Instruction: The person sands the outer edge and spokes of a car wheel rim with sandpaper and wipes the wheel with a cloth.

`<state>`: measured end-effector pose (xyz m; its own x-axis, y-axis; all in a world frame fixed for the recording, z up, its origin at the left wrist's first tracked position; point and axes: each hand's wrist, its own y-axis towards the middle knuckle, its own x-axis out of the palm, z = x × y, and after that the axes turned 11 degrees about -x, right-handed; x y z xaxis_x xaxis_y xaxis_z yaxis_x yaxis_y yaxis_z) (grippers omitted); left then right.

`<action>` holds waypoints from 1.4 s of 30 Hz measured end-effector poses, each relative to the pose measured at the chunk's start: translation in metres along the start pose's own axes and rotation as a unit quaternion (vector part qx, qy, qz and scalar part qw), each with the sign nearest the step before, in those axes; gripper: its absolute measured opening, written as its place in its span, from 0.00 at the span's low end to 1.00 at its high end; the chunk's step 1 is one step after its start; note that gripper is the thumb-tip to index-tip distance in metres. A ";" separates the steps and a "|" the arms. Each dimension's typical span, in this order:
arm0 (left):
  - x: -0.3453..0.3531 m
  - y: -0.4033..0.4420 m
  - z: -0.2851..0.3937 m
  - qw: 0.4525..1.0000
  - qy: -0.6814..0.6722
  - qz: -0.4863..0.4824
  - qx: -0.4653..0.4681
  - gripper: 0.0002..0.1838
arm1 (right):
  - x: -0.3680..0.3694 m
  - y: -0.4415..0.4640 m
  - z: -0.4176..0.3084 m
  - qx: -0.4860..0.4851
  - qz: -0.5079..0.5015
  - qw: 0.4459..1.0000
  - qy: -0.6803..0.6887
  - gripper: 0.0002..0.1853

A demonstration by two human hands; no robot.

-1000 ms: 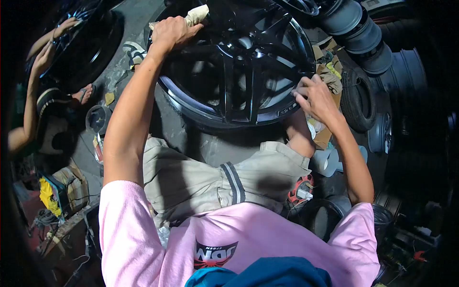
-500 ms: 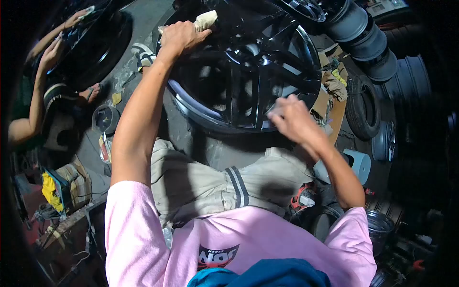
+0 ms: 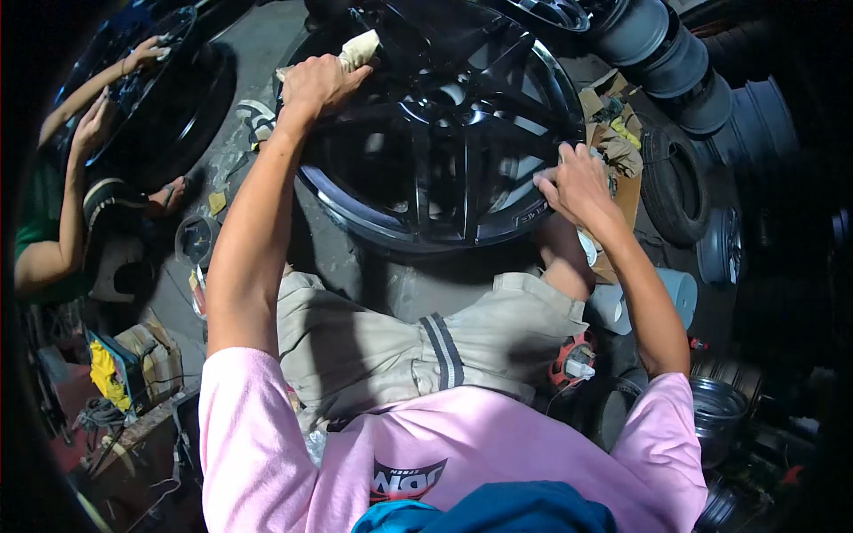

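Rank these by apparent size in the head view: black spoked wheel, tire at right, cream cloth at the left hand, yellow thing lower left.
1. Black spoked wheel
2. Tire
3. Cream cloth and yellow thing: unsure, since the left hand partly covers the cloth.

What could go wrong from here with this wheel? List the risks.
1. The bunched cloth in the left hand could snag on a spoke of the wheel.
2. The bare right hand, at the rim's edge, might smudge the glossy black finish.
3. If the wheel shifts, it may rub against the cardboard close by on the right.
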<state>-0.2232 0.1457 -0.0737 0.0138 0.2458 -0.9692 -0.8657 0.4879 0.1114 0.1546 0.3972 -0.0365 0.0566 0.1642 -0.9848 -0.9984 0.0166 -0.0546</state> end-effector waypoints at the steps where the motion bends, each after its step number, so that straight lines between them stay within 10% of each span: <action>1: 0.000 0.000 0.004 1.000 -0.001 0.000 0.004 0.43 | 0.009 0.003 0.005 0.007 0.002 1.000 -0.026 0.15; 10: 0.001 0.002 -0.004 1.000 0.013 -0.009 0.012 0.42 | -0.041 -0.040 0.046 0.108 -0.019 0.988 -0.105 0.15; 22: 0.004 0.005 -0.004 0.999 0.029 -0.010 0.007 0.45 | 0.030 -0.073 -0.040 0.045 0.319 0.937 0.139 0.15; 42: 0.007 0.006 -0.006 1.000 0.022 -0.003 -0.006 0.44 | -0.003 -0.055 0.032 -0.051 0.197 0.974 0.100 0.12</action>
<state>-0.2313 0.1452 -0.0815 -0.0027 0.2054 -0.9787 -0.8716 0.4793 0.1030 0.2098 0.4272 -0.0255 -0.3244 -0.0571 -0.9442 -0.9381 -0.1084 0.3288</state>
